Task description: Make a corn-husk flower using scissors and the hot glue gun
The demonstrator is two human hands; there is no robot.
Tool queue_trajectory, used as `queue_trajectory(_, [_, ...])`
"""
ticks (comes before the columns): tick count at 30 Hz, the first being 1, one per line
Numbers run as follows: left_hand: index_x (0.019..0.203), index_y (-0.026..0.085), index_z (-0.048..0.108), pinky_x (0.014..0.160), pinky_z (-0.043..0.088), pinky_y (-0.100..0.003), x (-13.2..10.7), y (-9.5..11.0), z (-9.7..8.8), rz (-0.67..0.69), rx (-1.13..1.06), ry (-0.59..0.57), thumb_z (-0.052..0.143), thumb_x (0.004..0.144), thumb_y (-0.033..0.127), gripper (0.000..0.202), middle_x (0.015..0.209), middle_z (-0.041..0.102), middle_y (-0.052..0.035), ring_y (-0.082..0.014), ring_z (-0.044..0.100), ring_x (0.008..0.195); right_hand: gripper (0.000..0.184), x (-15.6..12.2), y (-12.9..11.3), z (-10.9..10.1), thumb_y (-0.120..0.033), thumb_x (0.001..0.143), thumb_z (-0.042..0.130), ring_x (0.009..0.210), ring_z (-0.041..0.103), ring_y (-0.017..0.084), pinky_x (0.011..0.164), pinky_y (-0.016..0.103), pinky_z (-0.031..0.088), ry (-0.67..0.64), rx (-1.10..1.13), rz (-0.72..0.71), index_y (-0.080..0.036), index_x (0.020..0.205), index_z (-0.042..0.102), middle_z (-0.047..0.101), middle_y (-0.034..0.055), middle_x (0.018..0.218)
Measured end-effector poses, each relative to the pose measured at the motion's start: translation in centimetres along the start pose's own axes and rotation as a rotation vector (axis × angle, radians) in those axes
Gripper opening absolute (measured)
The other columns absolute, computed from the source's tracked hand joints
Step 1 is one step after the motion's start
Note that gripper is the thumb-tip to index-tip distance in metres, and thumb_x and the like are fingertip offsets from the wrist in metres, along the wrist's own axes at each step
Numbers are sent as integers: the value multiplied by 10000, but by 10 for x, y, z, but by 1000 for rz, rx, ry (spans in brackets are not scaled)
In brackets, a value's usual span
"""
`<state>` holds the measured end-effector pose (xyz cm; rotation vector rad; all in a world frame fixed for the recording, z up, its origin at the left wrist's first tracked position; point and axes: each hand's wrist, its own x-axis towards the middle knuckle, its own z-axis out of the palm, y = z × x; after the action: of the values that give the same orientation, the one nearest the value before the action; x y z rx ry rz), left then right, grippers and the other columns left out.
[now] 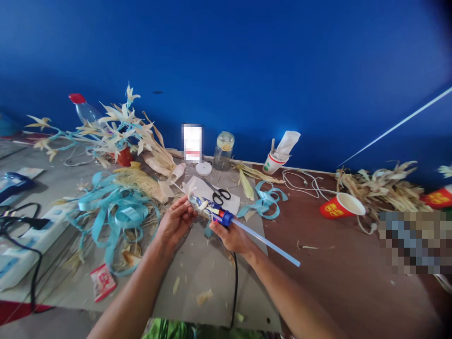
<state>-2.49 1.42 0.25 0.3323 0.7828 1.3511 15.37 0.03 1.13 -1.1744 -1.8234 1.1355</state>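
My right hand (231, 235) is wrapped around a blue glue gun (221, 215) whose clear glue stick (268, 244) juts out toward the lower right. Its black cord (235, 292) runs down toward me. My left hand (175, 220) pinches a small pale corn-husk piece (190, 193) held against the gun's nozzle end. Both hands hover above a grey mat (197, 273) on the table. Black scissors (219, 194) lie on white paper just behind the hands.
Light-blue ribbon (116, 212) is piled at left, with husk flowers (116, 125) behind it. A glass jar (223, 150), a paper cup (275, 162), a tipped red cup (341, 205), dried husks (384, 188), a white cable (303, 181) and a power strip (28, 240) surround the area.
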Motion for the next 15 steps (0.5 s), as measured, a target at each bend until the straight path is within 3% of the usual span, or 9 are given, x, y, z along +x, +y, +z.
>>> queue_trajectory(6, [904, 118, 628, 570, 478, -176, 2, 0, -3, -10, -3, -24, 643, 679, 72, 231, 524, 517, 49, 5, 381, 390, 339, -2, -3, 1, -479, 821, 479, 828, 571, 184, 792, 292, 456, -30, 24, -78, -183, 953, 577, 630, 48, 869])
queue_trajectory(12, [893, 118, 625, 596, 489, -189, 1, 1, -2, 13, -2, -20, 648, 669, 65, 232, 523, 520, 47, -7, 406, 406, 324, -3, -3, -2, -516, 808, 473, 628, 516, 160, 614, 279, 469, 27, -26, -38, -202, 749, 528, 571, 13, 662])
queue_trajectory(15, [893, 120, 625, 593, 489, -187, 0, 0, -1, 5, 5, -13, 652, 667, 66, 233, 520, 521, 50, -4, 400, 399, 319, -2, -2, -2, -505, 816, 467, 639, 522, 162, 623, 279, 468, 18, -33, -59, -200, 761, 542, 582, 18, 675])
